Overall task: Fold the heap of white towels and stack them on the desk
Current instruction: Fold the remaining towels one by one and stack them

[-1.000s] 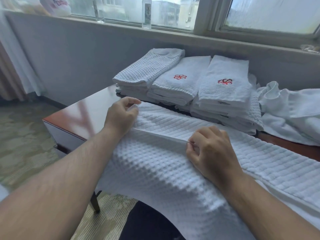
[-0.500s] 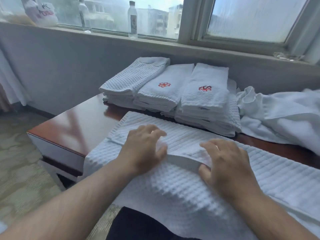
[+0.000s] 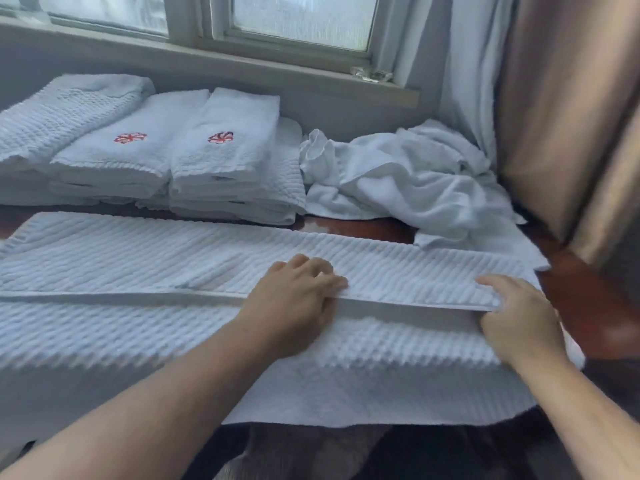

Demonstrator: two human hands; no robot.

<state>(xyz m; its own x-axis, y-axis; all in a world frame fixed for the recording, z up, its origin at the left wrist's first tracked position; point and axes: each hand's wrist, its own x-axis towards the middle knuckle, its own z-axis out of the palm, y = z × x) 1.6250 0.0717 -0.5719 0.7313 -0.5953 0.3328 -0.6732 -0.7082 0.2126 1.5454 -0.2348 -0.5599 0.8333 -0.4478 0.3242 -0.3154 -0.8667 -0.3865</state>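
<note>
Back-left are the folded stacks (image 3: 131,161), two showing a red flower logo (image 3: 130,137) — no readable writing anywhere. A waffle towel (image 3: 138,258) lies spread along the front of the desk (image 3: 588,292), its near part hanging off. Mid-towel the left hand (image 3: 294,299) looks to pinch the folded hem, and the right hand (image 3: 519,320) pinches it near the end. It's soft, floppy and probably light — I'd grab the hem corners so it won't sag. The heap (image 3: 408,188) sits back-right.

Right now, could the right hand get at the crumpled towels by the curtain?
Probably yes: the right hand holds the end of the spread towel, and the crumpled towels lie beyond, with only bare desk between.
</note>
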